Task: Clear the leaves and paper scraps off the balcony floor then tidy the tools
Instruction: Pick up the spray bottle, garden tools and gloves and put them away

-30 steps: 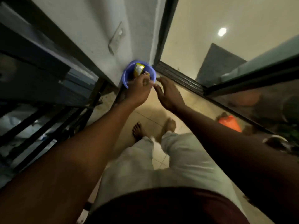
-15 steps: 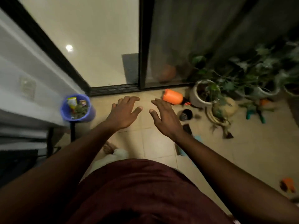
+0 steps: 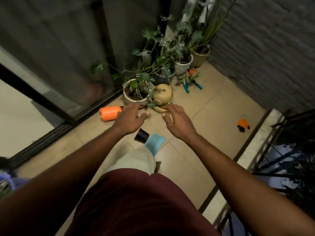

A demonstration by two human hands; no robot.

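Both my hands hover empty above the tiled balcony floor, fingers spread. My left hand is beside an orange sprayer bottle lying on its side. My right hand is in front of a tan watering can. Below my hands lie a small black pot on its side and a blue dustpan. Teal-handled garden shears lie near the plants. An orange-and-black glove lies on the floor at the right.
Several potted plants crowd the far corner by the sliding glass door. A raised ledge and dark railing bound the right side. A purple bin's rim shows at the lower left edge.
My view has swung right, away from the purple bin toward the plant corner. My left hand let go of scraps over the bin and both hands now reach forward, empty.
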